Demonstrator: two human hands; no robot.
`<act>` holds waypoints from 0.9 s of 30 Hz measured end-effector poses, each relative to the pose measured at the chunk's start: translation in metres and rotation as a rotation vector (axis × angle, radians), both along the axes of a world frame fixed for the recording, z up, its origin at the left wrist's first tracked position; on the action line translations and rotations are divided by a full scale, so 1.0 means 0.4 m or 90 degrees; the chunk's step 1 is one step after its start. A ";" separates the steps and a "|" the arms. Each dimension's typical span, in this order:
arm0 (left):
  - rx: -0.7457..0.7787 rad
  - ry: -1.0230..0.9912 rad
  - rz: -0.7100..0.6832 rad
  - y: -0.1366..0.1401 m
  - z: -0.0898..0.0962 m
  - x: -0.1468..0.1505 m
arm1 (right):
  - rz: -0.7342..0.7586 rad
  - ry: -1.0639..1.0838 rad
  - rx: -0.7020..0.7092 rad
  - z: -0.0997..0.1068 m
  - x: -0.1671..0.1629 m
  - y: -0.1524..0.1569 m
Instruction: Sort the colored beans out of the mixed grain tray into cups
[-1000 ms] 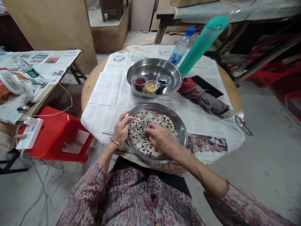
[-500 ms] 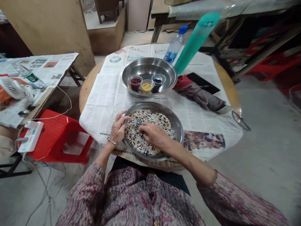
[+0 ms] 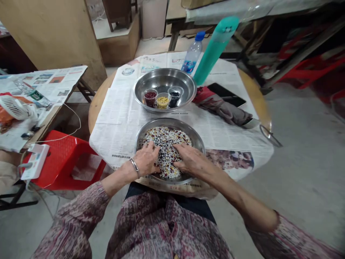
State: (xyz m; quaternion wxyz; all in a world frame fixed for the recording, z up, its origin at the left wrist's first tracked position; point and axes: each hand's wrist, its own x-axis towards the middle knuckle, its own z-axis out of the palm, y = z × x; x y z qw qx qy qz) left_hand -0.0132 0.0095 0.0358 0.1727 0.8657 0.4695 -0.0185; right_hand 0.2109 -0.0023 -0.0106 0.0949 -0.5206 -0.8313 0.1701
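Left hand, right hand: bare, fingers spread, touching the loose white-black-red-yellow grain mix.
Mix: between both hands, inside shallow round silver-metal bowl; probably slippery, light per handful; best cupped from both sides.
Bowl rim: likely stiff, smooth; surest handhold.

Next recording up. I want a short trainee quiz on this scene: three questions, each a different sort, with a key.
1. True or false: the left hand and the right hand both reach into the grain-like mix in the nearer bowl.

2. In the farther bowl, where in the row of three does the cup with yellow contents stand, left to right? A) first B) middle C) last

3. Fill in: the bracelet is worn on the person's ____ side.

Key: 1 true; 2 B; 3 left.
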 end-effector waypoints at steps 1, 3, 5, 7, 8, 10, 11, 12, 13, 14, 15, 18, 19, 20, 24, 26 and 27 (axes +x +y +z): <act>-0.003 -0.013 0.019 0.004 -0.011 0.018 | -0.003 0.023 -0.005 -0.006 -0.019 0.004; -0.008 -0.051 0.057 0.024 -0.028 0.050 | -0.025 0.073 -0.016 -0.005 -0.056 0.022; -0.019 -0.073 0.088 0.054 -0.029 0.074 | -0.062 0.121 -0.032 0.008 -0.084 0.047; -0.045 -0.074 0.111 0.088 -0.016 0.088 | -0.094 0.161 -0.071 0.029 -0.096 0.071; -0.066 -0.078 0.116 0.101 -0.007 0.092 | -0.101 0.178 -0.091 0.039 -0.096 0.079; -0.093 -0.092 0.120 0.112 0.010 0.096 | -0.090 0.200 -0.108 0.058 -0.085 0.083; -0.097 -0.101 0.118 0.108 0.016 0.097 | -0.075 0.202 -0.102 0.065 -0.076 0.077; -0.092 -0.107 0.113 0.099 0.020 0.097 | -0.056 0.196 -0.092 0.070 -0.065 0.068; -0.087 -0.113 0.105 0.084 0.022 0.096 | -0.036 0.189 -0.081 0.074 -0.052 0.056; -0.085 -0.119 0.093 0.065 0.023 0.096 | -0.019 0.183 -0.076 0.077 -0.039 0.042; -0.086 -0.127 0.078 0.044 0.023 0.094 | -0.004 0.181 -0.076 0.079 -0.025 0.029; -0.101 -0.150 0.027 -0.019 0.023 0.088 | 0.014 0.180 -0.097 0.087 0.014 0.004; -0.104 -0.152 0.006 -0.036 0.024 0.086 | 0.001 0.177 -0.102 0.089 0.024 0.003; -0.103 -0.149 -0.019 -0.051 0.024 0.084 | -0.016 0.176 -0.104 0.092 0.032 0.005; -0.093 -0.127 -0.153 -0.076 0.010 0.084 | -0.055 0.190 -0.083 0.096 0.038 0.016; -0.088 -0.090 -0.193 -0.073 -0.003 0.085 | -0.032 0.177 -0.084 0.098 0.029 0.015; -0.078 -0.066 -0.198 -0.069 -0.008 0.084 | -0.016 0.169 -0.087 0.099 0.023 0.014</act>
